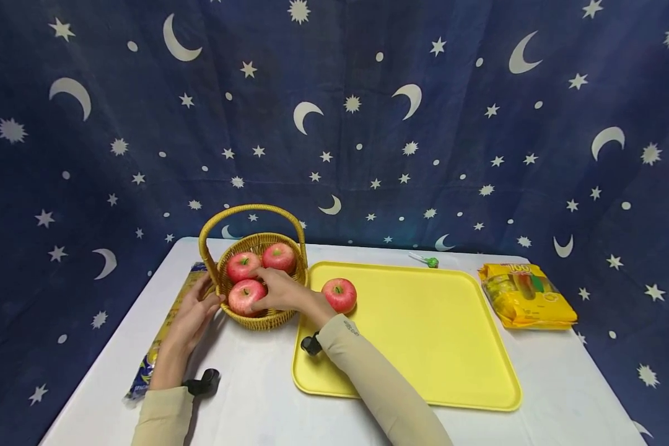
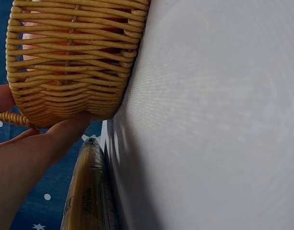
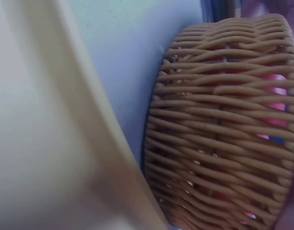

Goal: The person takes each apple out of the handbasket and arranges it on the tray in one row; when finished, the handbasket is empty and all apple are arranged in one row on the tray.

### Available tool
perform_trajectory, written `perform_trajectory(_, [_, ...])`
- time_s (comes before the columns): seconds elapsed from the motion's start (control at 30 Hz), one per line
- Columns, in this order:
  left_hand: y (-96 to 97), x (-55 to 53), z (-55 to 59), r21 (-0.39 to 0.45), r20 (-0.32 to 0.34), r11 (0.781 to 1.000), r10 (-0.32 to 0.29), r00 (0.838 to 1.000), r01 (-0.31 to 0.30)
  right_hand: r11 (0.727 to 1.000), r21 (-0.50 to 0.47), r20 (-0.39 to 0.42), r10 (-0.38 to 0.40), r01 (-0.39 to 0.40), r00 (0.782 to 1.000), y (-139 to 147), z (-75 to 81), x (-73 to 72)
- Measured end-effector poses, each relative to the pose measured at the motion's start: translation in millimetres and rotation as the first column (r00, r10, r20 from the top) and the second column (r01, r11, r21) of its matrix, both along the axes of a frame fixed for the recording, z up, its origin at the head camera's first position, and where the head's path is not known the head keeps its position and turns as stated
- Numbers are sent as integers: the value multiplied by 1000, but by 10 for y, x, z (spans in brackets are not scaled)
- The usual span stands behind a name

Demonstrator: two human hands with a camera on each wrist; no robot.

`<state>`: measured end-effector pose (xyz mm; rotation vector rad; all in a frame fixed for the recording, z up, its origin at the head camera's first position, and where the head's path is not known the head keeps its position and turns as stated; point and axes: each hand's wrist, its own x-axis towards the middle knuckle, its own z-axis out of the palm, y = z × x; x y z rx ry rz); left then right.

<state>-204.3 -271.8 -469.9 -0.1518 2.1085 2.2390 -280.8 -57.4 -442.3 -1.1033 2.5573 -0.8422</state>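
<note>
A wicker basket (image 1: 264, 322) with an arched handle stands at the back left of the table, holding red apples. Its left side is held by my left hand (image 1: 192, 316), with the thumb near the handle's base; the left wrist view shows fingers (image 2: 65, 136) along the woven wall (image 2: 75, 76). My right hand (image 1: 281, 291) reaches over the rim and grips the nearest apple (image 1: 244, 297) between thumb and fingers. Behind it lie two more apples, one on the left (image 1: 242, 266) and one at the back right (image 1: 279, 256). The right wrist view shows mainly the basket's side (image 3: 219, 124).
A yellow tray (image 1: 418, 334) lies right of the basket, with one apple (image 1: 339, 295) near its left edge, beside my right forearm. A long pasta packet (image 1: 164, 331) lies on the left. Behind the tray is a green lollipop (image 1: 432, 262); a yellow packet (image 1: 526, 297) lies at right.
</note>
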Motion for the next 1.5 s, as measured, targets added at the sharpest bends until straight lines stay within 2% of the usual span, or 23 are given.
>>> perform_trajectory(0.33, [26,-33,52,-6,0,1000,-4,1000,4,1000,12,-27,-23,23,999,-21,-15,-25])
perform_trajectory(0.67, [13,-2,65,-8,-10,999,-36,999,35,998,-43,-54,-57,54,997,46,21,53])
perform_trajectory(0.83, [-28,49,38,8,-4,999,-47,999,47,993,-103,-48,-60,55,997,111,13,131])
perform_trajectory(1.0, [-48,85,18,5,2,998,-63,998,63,978,-175,5,-112,111,994,225,5,210])
perform_trajectory(1.17, [-50,52,18,-6,8,997,-73,997,73,956,-251,53,-141,150,989,386,66,269])
perform_trajectory(1.5, [-48,19,31,-25,6,995,-94,996,94,920,-331,103,-186,210,977,757,212,429])
